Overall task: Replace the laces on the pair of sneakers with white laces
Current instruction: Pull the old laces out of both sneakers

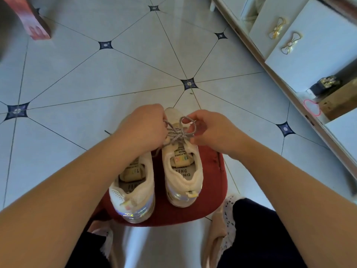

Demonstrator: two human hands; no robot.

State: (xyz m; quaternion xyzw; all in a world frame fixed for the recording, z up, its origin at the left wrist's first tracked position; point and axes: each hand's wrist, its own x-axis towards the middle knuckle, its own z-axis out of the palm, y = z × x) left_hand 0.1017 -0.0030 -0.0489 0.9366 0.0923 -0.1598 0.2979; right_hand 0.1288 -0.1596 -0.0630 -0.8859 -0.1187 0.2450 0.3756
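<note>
- The grey lace (178,132) sits tied over the tongue of the right sneaker (182,176).
- I see my left grip (144,128) curled tight on one strand of it, while my right grip (210,130) pinches the loop on the other side.
- The left sneaker (133,192) stands just beside, both heels toward me.
- Both sit on a red stool (210,180) on the tiled floor (96,84), with a white cabinet (309,45) to the right.

2 shoes, left sneaker (133,190) and right sneaker (183,176), are set side by side on the stool (211,180); the cabinet (309,60) is placed well right.
</note>
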